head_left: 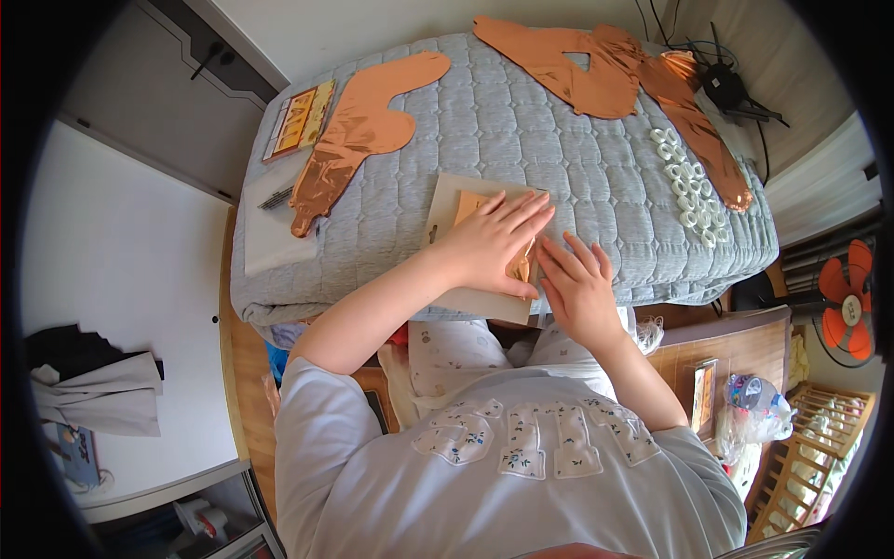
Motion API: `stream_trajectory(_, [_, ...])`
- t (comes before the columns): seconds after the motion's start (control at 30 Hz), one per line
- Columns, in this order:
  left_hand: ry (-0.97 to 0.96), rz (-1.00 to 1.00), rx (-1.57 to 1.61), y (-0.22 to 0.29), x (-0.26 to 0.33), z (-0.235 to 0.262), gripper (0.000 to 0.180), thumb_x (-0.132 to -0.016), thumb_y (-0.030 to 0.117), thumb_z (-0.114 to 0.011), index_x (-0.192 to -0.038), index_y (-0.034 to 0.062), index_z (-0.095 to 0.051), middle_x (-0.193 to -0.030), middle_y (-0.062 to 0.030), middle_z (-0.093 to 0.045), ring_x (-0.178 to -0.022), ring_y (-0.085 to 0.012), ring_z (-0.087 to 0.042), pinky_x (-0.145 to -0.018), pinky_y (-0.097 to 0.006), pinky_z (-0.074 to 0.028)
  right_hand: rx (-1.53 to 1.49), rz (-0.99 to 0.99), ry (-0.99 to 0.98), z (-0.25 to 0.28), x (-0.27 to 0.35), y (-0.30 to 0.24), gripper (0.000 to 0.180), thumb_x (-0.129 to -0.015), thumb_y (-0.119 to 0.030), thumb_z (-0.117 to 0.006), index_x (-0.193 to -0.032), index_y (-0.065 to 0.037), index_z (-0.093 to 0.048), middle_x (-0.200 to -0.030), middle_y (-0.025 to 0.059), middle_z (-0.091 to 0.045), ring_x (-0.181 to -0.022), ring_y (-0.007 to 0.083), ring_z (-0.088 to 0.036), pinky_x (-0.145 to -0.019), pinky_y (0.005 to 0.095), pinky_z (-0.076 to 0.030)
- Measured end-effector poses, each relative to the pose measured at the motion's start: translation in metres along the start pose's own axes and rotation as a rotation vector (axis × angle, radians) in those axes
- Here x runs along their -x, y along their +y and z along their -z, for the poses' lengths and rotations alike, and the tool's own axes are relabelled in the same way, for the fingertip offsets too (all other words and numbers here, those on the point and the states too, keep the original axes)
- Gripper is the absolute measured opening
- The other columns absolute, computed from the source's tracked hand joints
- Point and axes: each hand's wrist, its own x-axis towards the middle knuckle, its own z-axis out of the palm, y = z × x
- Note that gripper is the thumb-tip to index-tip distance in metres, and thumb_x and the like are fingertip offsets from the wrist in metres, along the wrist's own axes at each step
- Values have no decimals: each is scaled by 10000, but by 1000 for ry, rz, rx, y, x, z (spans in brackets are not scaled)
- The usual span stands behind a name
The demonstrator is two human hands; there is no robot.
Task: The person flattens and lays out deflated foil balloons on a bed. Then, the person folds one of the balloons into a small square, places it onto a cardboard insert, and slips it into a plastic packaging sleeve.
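Note:
A grey card sheet (445,197) lies at the near edge of the bed, with a folded copper-coloured foil balloon (469,202) on it. My left hand (494,244) rests flat across the folded foil, fingers stretched toward the upper right and thumb apart. Most of the foil is hidden under this palm. On the right side of the card, my right hand (579,287) has its fingers extended, their tips close to the foil's edge. Whether those fingertips touch the foil or only the card I cannot tell.
Flat copper foil balloons (377,107) (596,79) lie on the quilted bed (494,140). White ribbon rolls (689,191) sit at right, a printed packet (300,119) and clear plastic sleeve (270,228) at left. A router (724,86) and fan (849,303) stand at right.

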Motion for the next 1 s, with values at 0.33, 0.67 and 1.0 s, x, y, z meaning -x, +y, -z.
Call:
stream_trajectory(0.33, [-51, -162, 65, -21, -13, 3, 950, -888, 576, -687, -1609, 72, -331, -1679, -101, -323, -1568, -291, -263, -1259, -546, -222, -28, 0, -13, 5, -3, -6, 433, -879, -206, -722, -1300, -112, -684, -1462, 103, -558, -1400, 350, -467, -1133, 573, -364])
stream_trajectory(0.67, [-40, 65, -126, 18, 4, 27, 803, -873, 358, -722, -1564, 76, -425, -1645, -151, -372, -1543, -376, -284, -1241, -607, -200, 12, -398, 395, 93, -13, 155, 109, -864, -132, -749, -957, -77, -761, -1179, 117, -734, -1103, 337, -670, -947, 432, -536])
stream_trajectory(1.0, [-29, 141, -46, 36, 8, -1, 716, -940, 357, -650, -1567, 92, -428, -1641, -131, -382, -1529, -365, -311, -1236, -576, -226, 642, -563, 197, 143, -69, 382, 252, -953, -312, -588, -978, -136, -766, -1157, 101, -696, -1080, 341, -674, -883, 453, -569])
